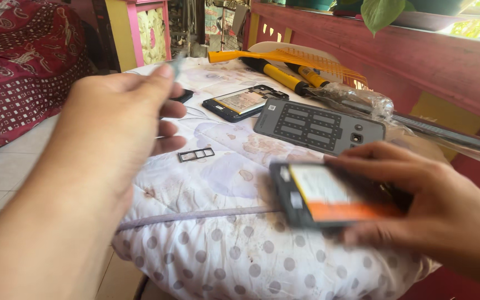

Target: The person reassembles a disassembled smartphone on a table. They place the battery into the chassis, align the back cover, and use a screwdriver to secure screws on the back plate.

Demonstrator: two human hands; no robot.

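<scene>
An opened phone (329,194), back cover off, sits gripped in the right hand (434,205) above a dotted cushion (240,250). The left hand (118,122) pinches a small, blurred object. Nearby lie a grey back cover (318,126), card tray (195,154) and second opened phone (244,103).

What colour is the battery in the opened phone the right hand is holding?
White with an orange band, on the phone in the right hand; head view.

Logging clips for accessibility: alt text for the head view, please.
The right hand holds an opened dark phone with orange-striped battery over a polka-dot cushion; the raised left hand pinches something small and blurred.
</scene>
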